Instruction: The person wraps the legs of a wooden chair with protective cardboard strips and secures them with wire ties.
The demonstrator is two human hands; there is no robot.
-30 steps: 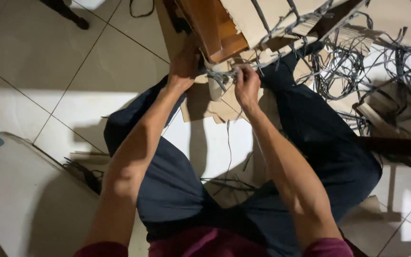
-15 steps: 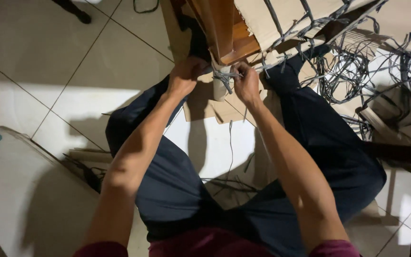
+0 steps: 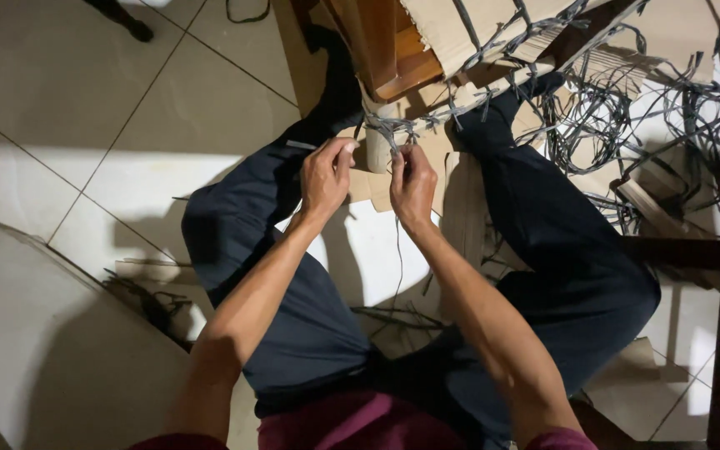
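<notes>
Grey plastic strapping (image 3: pixel 387 127) knots at the cardboard-wrapped wooden frame's (image 3: pixel 393 50) lower corner; left hand (image 3: pixel 324 175) and right hand (image 3: pixel 412 183), raised side by side, pinch its strands.

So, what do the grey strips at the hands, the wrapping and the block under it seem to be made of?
The grey strips look like flat plastic strapping: thin, stiff, slightly shiny, frayed at the ends. The wrapping seems corrugated cardboard: matte tan, torn edges. The block looks like varnished wood: orange-brown and glossy. Both the left hand and right hand pinch strips.
</notes>
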